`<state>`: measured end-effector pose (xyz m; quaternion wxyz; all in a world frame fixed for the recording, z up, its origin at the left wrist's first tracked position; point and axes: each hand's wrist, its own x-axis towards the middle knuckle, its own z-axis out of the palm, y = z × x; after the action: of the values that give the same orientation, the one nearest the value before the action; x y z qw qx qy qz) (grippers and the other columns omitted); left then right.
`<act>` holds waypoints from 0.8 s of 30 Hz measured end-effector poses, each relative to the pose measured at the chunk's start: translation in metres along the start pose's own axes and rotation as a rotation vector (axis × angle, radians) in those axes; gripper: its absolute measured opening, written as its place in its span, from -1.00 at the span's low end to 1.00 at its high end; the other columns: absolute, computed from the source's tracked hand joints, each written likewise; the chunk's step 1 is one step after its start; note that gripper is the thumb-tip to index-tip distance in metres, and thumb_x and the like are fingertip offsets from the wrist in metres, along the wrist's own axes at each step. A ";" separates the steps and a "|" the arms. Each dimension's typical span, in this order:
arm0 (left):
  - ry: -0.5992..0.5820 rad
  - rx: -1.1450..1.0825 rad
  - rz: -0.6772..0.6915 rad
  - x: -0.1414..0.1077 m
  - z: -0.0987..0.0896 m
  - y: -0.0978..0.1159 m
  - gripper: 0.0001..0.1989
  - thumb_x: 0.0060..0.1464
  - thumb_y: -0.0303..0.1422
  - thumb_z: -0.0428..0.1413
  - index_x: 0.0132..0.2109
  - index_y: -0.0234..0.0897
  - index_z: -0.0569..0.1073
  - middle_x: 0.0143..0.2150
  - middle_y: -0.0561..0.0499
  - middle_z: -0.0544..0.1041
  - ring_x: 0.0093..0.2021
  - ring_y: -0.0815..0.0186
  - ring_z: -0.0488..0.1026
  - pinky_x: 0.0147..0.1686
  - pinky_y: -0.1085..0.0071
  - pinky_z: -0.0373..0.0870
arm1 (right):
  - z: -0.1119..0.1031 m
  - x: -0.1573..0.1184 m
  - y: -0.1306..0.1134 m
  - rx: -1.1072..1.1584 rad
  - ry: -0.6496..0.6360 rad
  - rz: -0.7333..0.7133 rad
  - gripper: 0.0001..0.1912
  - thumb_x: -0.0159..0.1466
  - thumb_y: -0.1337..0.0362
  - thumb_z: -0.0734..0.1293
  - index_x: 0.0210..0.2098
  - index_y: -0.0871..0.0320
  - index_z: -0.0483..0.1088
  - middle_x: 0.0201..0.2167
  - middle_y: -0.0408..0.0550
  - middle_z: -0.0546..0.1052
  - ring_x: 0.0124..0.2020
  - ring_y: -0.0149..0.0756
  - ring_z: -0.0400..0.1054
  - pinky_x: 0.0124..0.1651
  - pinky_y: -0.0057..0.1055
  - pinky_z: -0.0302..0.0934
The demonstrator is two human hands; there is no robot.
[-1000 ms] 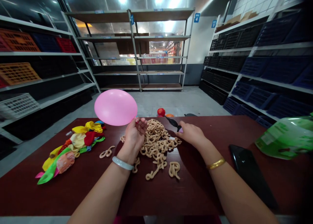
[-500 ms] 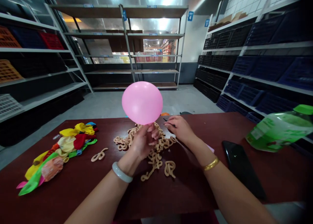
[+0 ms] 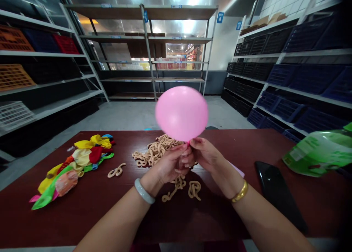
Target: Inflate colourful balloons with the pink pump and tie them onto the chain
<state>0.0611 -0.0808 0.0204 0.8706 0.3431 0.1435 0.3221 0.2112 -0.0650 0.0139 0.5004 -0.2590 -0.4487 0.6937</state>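
grey floor [image 3: 129, 114], metal shelving [image 3: 178, 13], perhaps a window [image 3: 176, 51]

smooth rubber balloon [image 3: 181, 113]; glossy wood-look table [image 3: 90, 210]; shiny metal-look bangle [image 3: 241, 193]

The balloon [image 3: 182, 113] is pink, rounded and inflated, held upright above the table [image 3: 68, 222], its narrow neck pointing down.
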 end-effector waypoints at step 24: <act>0.564 0.081 0.906 -0.023 -0.043 0.072 -0.87 -0.07 -0.38 0.27 -0.37 -0.34 0.50 -0.54 0.11 0.36 -0.54 0.50 0.30 -0.64 0.60 0.03 | 0.045 0.104 -0.002 -1.319 -0.001 -0.072 -0.75 0.29 0.24 0.29 -0.07 0.08 0.51 -0.17 -0.07 0.58 -0.15 -0.33 0.43 -0.09 -0.40 0.25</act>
<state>-0.0097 -0.0346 0.0399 0.5583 0.3041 0.2216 0.7394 0.1380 0.0152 0.0456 0.2596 -0.4956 -0.7882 0.2563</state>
